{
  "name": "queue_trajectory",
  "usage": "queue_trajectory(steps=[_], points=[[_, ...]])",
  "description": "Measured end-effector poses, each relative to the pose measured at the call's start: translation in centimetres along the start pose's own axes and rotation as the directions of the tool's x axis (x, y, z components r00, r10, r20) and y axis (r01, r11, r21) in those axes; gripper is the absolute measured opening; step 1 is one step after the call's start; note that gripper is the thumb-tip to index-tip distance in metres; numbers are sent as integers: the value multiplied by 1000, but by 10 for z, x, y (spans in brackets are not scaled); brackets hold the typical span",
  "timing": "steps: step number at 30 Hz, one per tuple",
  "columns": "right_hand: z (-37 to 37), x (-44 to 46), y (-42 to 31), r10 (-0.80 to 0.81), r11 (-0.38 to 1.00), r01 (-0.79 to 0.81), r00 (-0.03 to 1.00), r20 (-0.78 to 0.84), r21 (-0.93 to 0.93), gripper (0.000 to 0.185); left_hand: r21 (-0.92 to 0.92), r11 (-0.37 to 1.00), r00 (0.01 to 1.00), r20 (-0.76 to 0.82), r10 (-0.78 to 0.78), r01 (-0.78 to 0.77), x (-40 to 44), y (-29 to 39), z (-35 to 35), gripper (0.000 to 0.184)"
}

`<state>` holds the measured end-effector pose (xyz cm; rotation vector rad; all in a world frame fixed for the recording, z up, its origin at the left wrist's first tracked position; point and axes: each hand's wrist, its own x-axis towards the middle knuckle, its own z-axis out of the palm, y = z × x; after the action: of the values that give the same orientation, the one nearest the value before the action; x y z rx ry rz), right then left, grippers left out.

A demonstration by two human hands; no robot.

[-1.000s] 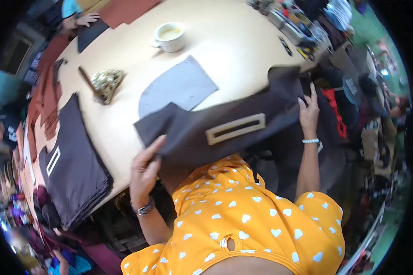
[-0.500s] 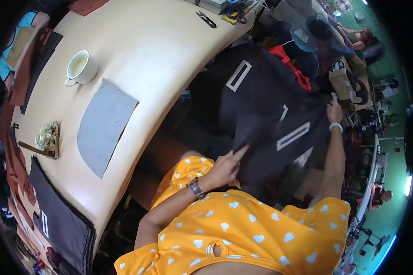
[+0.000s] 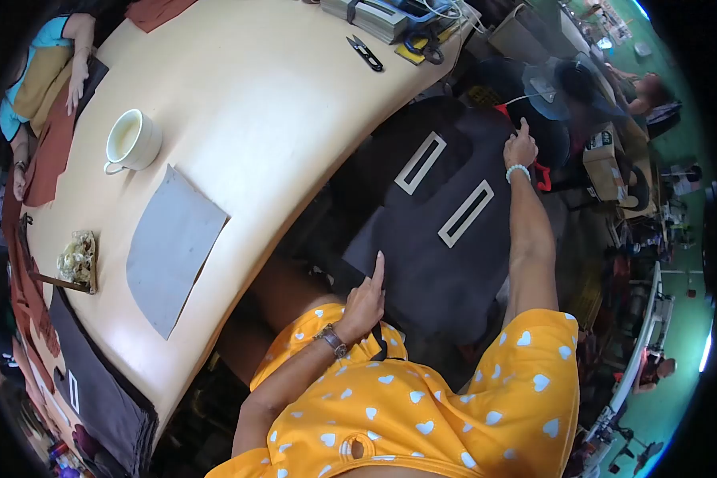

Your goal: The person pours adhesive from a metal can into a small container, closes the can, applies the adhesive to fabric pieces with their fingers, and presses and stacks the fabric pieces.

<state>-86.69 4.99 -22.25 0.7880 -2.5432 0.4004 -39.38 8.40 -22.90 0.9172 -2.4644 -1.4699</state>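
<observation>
A dark fabric piece with two pale rectangular outlines lies spread low beside the table, over my lap area. My left hand, wearing a watch, is at its lower left edge with the index finger stretched out and the other fingers partly bent. My right hand, with a beaded bracelet, is at the upper right edge of the cloth, index finger pointing away. No cloth shows clearly pinched in either hand. A strip of red material is just below my right hand.
The cream table on the left bears a cup, a grey curved panel, thread snips and a small container of scraps. A dark fabric stack hangs at its near edge. A co-worker's hand rests across the table.
My right hand has moved left and away from me; the dark fabric now lies flatter. My left hand has shifted slightly left and down. A co-worker's hand has come into view.
</observation>
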Motion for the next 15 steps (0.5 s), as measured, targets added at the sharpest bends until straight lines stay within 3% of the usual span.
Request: queue_trajectory(steps=[11, 14, 15], points=[[51, 7, -11, -35, 997, 39, 998, 52, -71, 50, -47, 992, 993, -3, -119, 118, 19, -7, 10, 85], [35, -4, -31, -16, 999, 17, 1000, 18, -48, 54, -281, 942, 983, 38, -178, 182, 19, -5, -1, 88], [34, -5, -31, -19, 1000, 19, 1000, -22, -2, 56, -262, 946, 982, 35, -187, 190, 17, -6, -3, 88]])
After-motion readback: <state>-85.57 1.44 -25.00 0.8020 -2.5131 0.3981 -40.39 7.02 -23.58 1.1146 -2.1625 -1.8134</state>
